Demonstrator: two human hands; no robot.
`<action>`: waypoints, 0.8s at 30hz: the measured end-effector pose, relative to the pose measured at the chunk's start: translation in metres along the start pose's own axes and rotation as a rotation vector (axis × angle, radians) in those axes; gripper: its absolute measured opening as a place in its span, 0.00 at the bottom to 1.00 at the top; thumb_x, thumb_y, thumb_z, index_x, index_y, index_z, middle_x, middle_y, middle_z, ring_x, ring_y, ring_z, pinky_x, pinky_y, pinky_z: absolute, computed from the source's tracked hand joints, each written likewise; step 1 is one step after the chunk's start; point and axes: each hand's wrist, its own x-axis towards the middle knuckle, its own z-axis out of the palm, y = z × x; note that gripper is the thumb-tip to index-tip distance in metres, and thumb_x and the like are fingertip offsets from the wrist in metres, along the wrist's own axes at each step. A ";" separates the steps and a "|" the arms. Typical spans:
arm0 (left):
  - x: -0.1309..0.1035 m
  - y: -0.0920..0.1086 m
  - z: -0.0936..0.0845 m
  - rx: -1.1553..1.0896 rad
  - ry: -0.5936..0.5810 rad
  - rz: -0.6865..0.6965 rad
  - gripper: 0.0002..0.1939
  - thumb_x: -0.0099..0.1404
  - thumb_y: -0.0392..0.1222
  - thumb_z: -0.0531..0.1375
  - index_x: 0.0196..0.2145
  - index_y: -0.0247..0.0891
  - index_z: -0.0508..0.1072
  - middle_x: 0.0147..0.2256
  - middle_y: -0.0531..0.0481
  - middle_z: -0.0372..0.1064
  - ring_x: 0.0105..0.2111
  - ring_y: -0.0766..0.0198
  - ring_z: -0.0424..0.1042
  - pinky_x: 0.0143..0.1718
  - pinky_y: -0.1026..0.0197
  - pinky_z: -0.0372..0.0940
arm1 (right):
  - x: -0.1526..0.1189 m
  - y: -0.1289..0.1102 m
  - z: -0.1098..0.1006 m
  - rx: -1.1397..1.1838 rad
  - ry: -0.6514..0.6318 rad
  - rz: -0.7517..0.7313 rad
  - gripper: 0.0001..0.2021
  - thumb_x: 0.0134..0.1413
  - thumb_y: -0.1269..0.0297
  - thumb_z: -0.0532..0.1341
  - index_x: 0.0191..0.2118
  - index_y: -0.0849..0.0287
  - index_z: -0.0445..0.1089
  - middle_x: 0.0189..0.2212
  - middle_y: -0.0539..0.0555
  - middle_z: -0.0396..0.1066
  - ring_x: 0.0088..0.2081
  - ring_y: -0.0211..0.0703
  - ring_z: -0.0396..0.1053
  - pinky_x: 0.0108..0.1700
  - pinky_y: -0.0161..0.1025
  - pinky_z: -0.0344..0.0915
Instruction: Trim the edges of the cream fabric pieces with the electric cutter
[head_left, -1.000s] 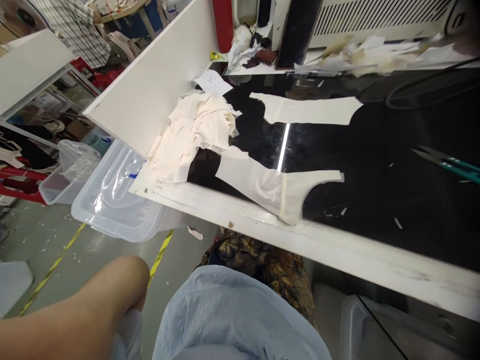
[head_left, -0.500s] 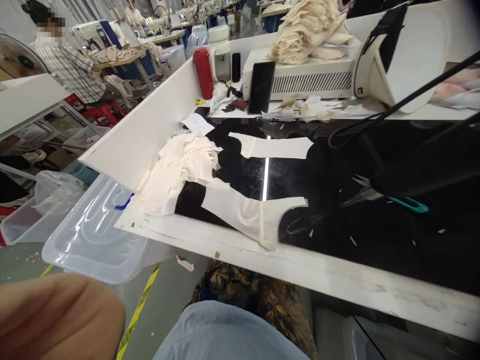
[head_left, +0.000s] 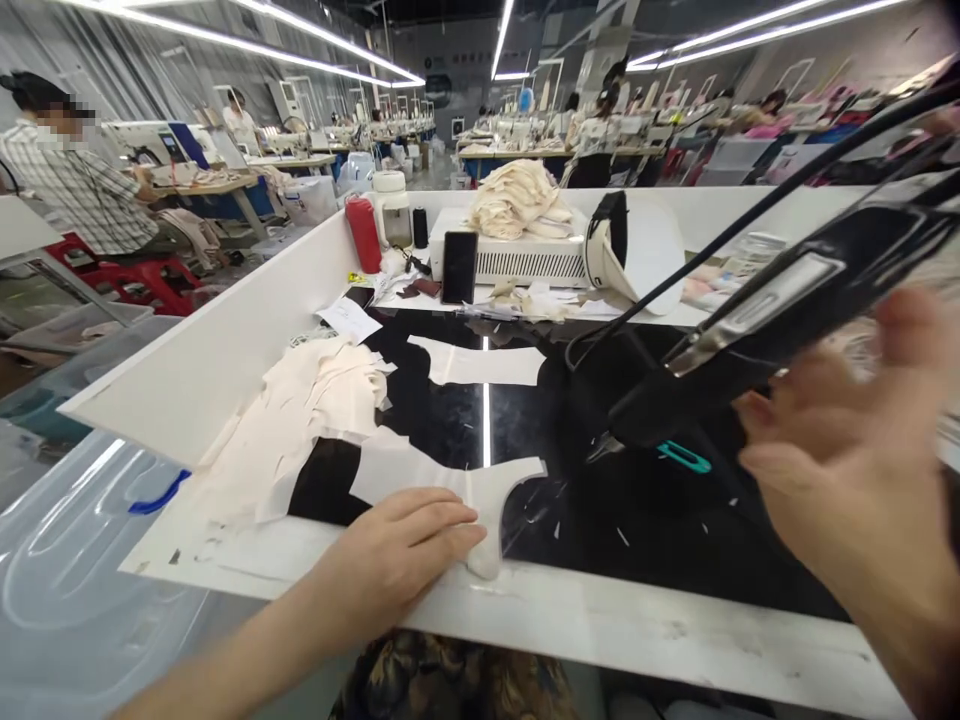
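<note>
My left hand (head_left: 420, 545) lies flat, fingers stretched out, on a white cut fabric piece (head_left: 390, 470) near the table's front edge. A black hand-held tool (head_left: 750, 310) with a pointed metal tip and a cable slants in from the upper right. Beside it is my right hand (head_left: 862, 460), blurred, with its fingers apart and no clear grip on the tool. A second cut fabric piece (head_left: 487, 366) lies farther back on the black tabletop. Teal-handled snips (head_left: 684, 458) lie partly hidden behind the tool.
A heap of cream fabric pieces (head_left: 315, 390) lies at left, by the white side panel (head_left: 202, 350). Along the back stand a red bottle (head_left: 363, 235), a phone (head_left: 460, 267) and a vented box (head_left: 532, 262). Small scraps dot the black surface. Other people sit at sewing machines beyond.
The view has tilted up. My left hand has come onto the near fabric piece. My right hand and the black tool have come into view at right.
</note>
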 end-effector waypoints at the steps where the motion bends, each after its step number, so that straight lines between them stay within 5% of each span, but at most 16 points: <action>1: 0.002 -0.004 0.007 -0.001 -0.011 0.022 0.15 0.80 0.31 0.51 0.55 0.31 0.76 0.52 0.42 0.79 0.54 0.57 0.76 0.61 0.55 0.73 | 0.004 -0.001 0.007 0.050 -0.033 0.042 0.46 0.42 0.48 0.81 0.67 0.31 0.65 0.60 0.55 0.74 0.57 0.61 0.76 0.51 0.59 0.78; 4: 0.010 -0.014 0.019 -0.029 -0.037 0.052 0.15 0.80 0.30 0.51 0.56 0.30 0.75 0.51 0.41 0.79 0.53 0.56 0.77 0.59 0.55 0.74 | 0.014 -0.002 0.030 0.203 0.000 0.132 0.28 0.47 0.48 0.78 0.55 0.37 0.74 0.47 0.53 0.80 0.42 0.56 0.79 0.44 0.59 0.79; 7: 0.025 -0.021 0.028 -0.049 -0.066 0.041 0.15 0.79 0.29 0.51 0.56 0.30 0.74 0.50 0.40 0.78 0.52 0.56 0.76 0.57 0.54 0.74 | 0.017 -0.002 0.049 0.273 0.039 0.130 0.19 0.49 0.56 0.78 0.46 0.46 0.76 0.34 0.48 0.77 0.28 0.45 0.74 0.32 0.48 0.77; 11: 0.047 -0.024 0.043 -0.037 -0.081 0.077 0.14 0.79 0.30 0.53 0.56 0.29 0.73 0.46 0.42 0.77 0.48 0.56 0.76 0.53 0.53 0.75 | 0.012 -0.005 0.071 0.349 0.049 0.096 0.15 0.53 0.62 0.76 0.45 0.48 0.74 0.34 0.48 0.75 0.29 0.43 0.74 0.31 0.44 0.75; 16: 0.065 -0.026 0.060 0.053 -0.028 0.113 0.12 0.81 0.35 0.53 0.56 0.29 0.72 0.44 0.43 0.75 0.46 0.55 0.76 0.48 0.53 0.75 | 0.005 -0.009 0.100 0.484 0.114 0.086 0.15 0.57 0.55 0.74 0.47 0.48 0.72 0.32 0.46 0.71 0.26 0.39 0.70 0.25 0.40 0.71; 24: 0.067 -0.024 0.066 0.084 -0.084 0.064 0.14 0.78 0.42 0.61 0.57 0.33 0.71 0.46 0.45 0.74 0.45 0.56 0.74 0.46 0.54 0.74 | -0.005 -0.008 0.105 0.540 0.064 0.115 0.22 0.58 0.53 0.73 0.54 0.48 0.69 0.32 0.46 0.71 0.25 0.41 0.70 0.25 0.41 0.72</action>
